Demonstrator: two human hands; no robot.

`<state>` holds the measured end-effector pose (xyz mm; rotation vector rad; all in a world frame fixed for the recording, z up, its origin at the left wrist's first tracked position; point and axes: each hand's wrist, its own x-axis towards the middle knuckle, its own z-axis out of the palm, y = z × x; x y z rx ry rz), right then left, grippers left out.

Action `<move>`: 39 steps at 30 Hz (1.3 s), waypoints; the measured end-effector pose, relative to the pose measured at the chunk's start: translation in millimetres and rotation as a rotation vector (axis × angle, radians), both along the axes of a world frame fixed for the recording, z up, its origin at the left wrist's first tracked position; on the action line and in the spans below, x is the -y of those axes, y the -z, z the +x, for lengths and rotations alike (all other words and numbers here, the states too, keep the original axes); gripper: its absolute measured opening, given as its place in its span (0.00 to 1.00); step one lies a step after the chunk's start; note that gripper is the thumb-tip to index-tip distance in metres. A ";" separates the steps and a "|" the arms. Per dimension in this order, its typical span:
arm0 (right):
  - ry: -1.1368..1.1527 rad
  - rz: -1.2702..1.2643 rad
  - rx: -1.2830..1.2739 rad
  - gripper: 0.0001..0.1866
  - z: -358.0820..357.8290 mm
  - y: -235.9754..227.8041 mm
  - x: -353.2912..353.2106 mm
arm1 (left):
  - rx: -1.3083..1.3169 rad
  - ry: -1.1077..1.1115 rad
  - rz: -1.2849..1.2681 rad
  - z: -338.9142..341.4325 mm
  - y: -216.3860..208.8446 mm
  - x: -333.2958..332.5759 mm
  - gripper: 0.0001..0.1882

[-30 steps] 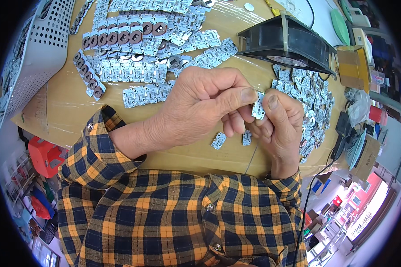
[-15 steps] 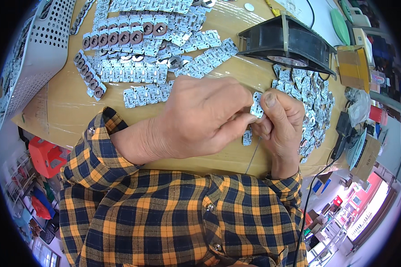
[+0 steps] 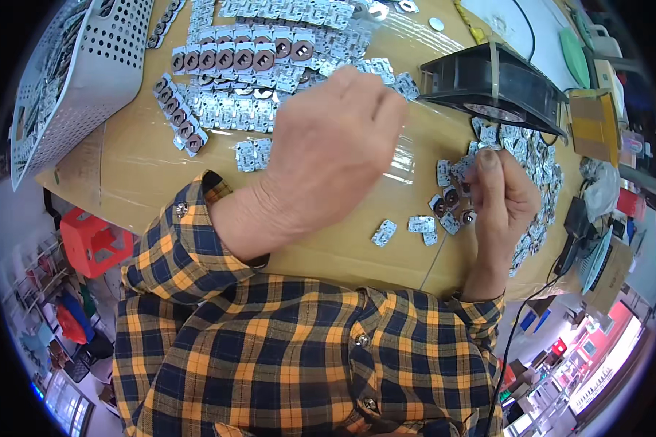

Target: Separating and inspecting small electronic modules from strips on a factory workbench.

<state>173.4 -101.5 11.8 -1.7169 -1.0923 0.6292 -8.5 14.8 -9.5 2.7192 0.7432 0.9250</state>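
Observation:
My left hand (image 3: 335, 149) is raised over the table, closed, with its back up and its fingertips hidden beneath. What it holds, if anything, does not show. Below and beyond it lie strips of small silvery circuit boards (image 3: 237, 113), some with round brown-rimmed parts (image 3: 226, 60). My right hand (image 3: 504, 191) is pinched, thumb against curled fingers; I cannot make out anything between them. By its fingertips lie several loose small boards (image 3: 444, 172). Nearer me are another loose board (image 3: 384, 233) and a small cluster of boards (image 3: 421, 224).
A white perforated basket (image 3: 113, 54) full of boards stands at the left. A black fan-like unit (image 3: 488, 80) sits at the far right, beside a heap of boards (image 3: 543, 167). A dark cable (image 3: 554, 280) runs down the right side. A red stool (image 3: 87, 240) stands beyond the table's left edge.
My hands have moved apart; the left went up and away from the right. The small board seen between them is no longer visible there. Loose boards near my right hand now show.

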 end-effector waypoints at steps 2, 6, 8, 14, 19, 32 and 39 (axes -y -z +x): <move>-0.011 -0.007 0.034 0.16 2.6 6.9 2.0 | -0.052 -0.055 0.039 5.3 3.5 -7.2 0.14; -0.036 -0.025 0.056 0.15 6.1 6.7 2.2 | -0.113 -0.030 -0.016 12.5 3.1 -8.7 0.14; -0.063 -0.040 0.066 0.14 4.1 4.7 1.2 | -0.131 -0.042 -0.020 5.4 -8.4 -4.2 0.14; -0.050 -0.003 0.040 0.16 3.5 9.1 2.8 | -0.237 0.165 -0.255 -5.0 -25.2 -11.7 0.11; -0.049 -0.026 0.033 0.15 3.6 6.8 2.9 | -0.255 0.393 -0.132 -7.9 -21.8 -18.3 0.08; -0.243 -0.005 -0.402 0.13 4.7 -7.7 8.3 | 0.076 0.492 -0.648 -9.0 -33.5 -14.1 0.07; -0.333 -0.050 -0.242 0.14 5.5 -7.9 8.4 | 0.118 0.455 -1.179 -1.0 -23.5 0.3 0.06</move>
